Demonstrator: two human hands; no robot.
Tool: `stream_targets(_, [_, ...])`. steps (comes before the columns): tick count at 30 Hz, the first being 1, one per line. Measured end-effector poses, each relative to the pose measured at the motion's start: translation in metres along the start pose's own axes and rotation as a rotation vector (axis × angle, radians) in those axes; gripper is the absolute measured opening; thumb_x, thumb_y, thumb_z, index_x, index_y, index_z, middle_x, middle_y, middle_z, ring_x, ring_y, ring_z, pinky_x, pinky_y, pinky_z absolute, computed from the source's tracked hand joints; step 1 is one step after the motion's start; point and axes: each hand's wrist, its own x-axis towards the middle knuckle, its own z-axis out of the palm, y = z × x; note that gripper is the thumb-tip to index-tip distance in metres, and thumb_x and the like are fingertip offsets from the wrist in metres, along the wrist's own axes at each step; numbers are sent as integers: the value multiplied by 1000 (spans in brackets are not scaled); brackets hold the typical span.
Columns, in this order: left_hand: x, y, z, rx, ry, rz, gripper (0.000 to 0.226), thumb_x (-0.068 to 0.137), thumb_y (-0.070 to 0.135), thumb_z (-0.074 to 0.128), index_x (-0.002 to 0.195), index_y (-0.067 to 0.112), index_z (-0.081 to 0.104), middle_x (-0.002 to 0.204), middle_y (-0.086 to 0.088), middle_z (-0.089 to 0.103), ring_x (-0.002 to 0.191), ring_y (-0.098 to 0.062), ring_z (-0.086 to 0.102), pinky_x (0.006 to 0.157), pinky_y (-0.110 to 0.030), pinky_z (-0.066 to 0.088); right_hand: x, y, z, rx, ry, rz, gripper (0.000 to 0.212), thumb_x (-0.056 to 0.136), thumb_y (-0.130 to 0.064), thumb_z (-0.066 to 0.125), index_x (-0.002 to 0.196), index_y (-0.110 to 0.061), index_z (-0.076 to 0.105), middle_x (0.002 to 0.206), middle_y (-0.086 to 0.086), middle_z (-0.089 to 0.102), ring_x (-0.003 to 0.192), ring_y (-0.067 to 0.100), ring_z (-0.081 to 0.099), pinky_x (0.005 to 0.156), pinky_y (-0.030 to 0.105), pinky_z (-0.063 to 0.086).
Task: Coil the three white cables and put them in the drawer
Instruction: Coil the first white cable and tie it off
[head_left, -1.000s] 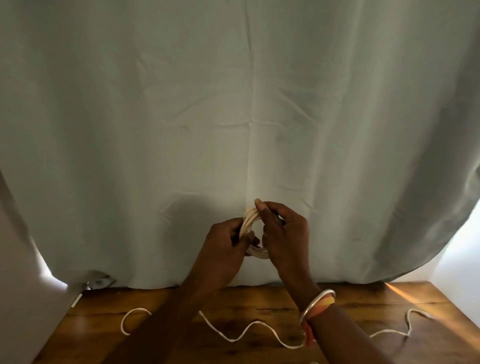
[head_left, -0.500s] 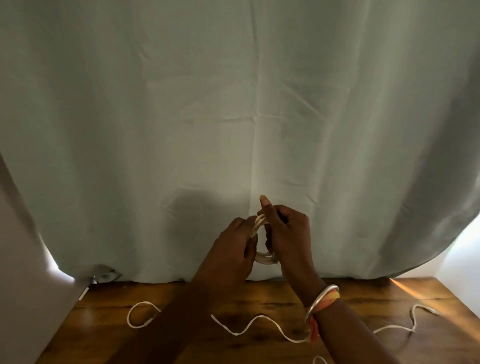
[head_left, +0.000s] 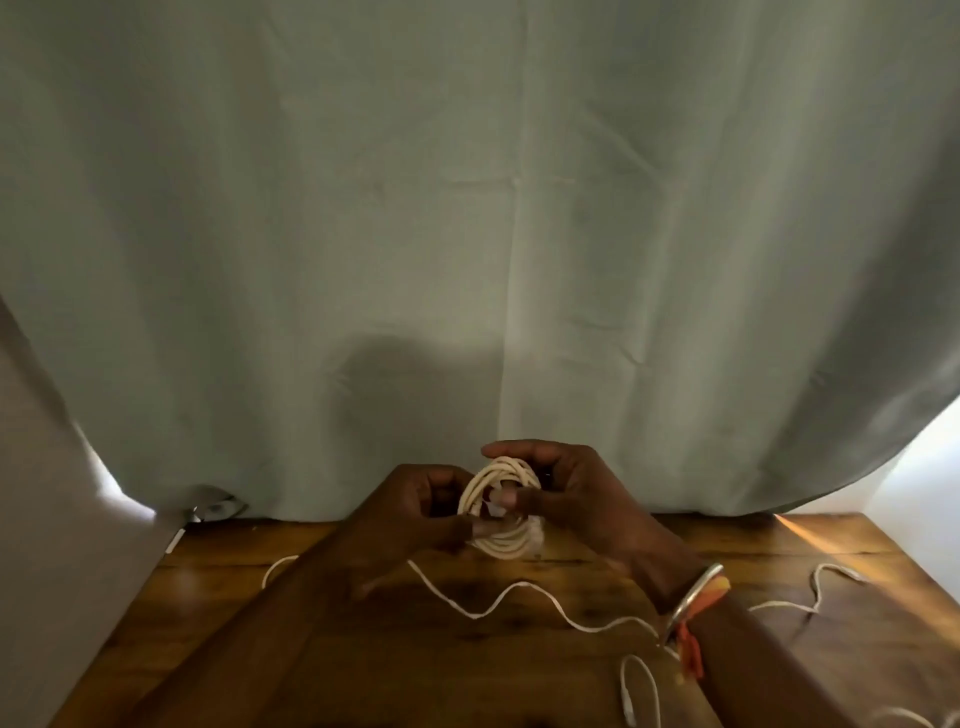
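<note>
The coil sits in the lower centre of the frame, held up off the table in front of the curtain. It is a small round bundle of several turns of smooth, cream-white cord, with an open eye in the middle.

The left grip is closed on the coil's lower left side, its thumb pressed across the turns. The right grip is closed on it too, forefinger arched over the top and thumb reaching into the eye. Holding it from both sides probably keeps the springy turns from fanning apart while the end is tucked or wound round them. I cannot make out the end itself.

Below the hands a loose cable lies in soft waves across the table, a dark, glossy, grained wood. More white cord curls at the right, and a loop lies at the bottom edge. Whether these are one cable or two is unclear. No drawer is in view.

The curtain is pale grey-green cloth, creased, hanging to the table's far edge. A metal bangle circles the right wrist.
</note>
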Motion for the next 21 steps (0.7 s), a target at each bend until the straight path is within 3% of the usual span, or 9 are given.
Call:
stream_targets(2, [-7,-12,-6,20,-27,15,31,75,7,80,105,12,72,99,-10,74,92,-28,71,75,-32,57,-8,14,0,22,-52,38,51,76,0,78,122,-18,67,110,6,75,105,18,71,89,28,56])
stream_targets(4, [-12,-29,-9,144,-26,92,32,72,9,83,101,19,74,101,-2,75,96,-18,71,79,-31,57,-16,30,3,-21,-71,30,50,75,4,78,119,-20,68,109,3,76,105,18,71,89,28,56])
stream_targets(7, [-25,-65,-9,455,-5,201,32,69,31,76,99,40,71,104,17,72,100,-3,65,86,-19,52,-31,63,15,-321,-101,-38,40,78,-4,80,105,-33,73,101,-25,73,98,0,70,86,20,54])
stream_targets(8, [-32,-79,-8,570,-5,264,33,70,32,73,103,37,70,107,13,71,103,-3,61,89,-13,47,-38,77,21,-409,-96,-117,35,79,-6,79,102,-32,75,100,-29,71,96,-5,68,84,16,52])
stream_targets(10, [-47,-106,-5,800,-85,391,32,77,27,68,108,27,68,111,1,70,105,-5,56,93,-6,38,-54,112,33,-558,-106,-322,28,79,-7,74,102,-22,76,104,-18,72,99,-7,64,83,17,52])
stream_targets(12, [-62,-135,-1,945,-228,446,24,86,26,59,108,26,67,111,3,68,105,-4,56,87,-11,44,-73,151,50,-722,-166,-445,24,82,-8,70,103,-20,74,107,-6,73,102,1,65,85,26,55])
stream_targets(15, [-80,-188,7,1156,-333,623,19,94,23,51,102,27,68,105,6,69,100,-12,58,78,-25,51,-101,200,75,-939,-247,-599,20,89,-8,67,104,-20,73,107,-4,71,98,14,64,89,29,51])
stream_targets(17, [-93,-216,13,1284,-352,746,17,93,17,55,101,27,67,105,9,67,98,-16,58,77,-28,47,-116,221,92,-1047,-261,-684,14,93,-13,65,102,-20,74,103,-4,70,95,16,60,87,29,47])
stream_targets(21, [-117,-249,23,1342,-339,786,17,97,11,53,89,23,63,89,6,63,88,-18,59,82,-32,46,-133,248,121,-1068,-200,-730,16,99,-17,60,91,-19,74,91,-1,68,89,19,64,92,36,50])
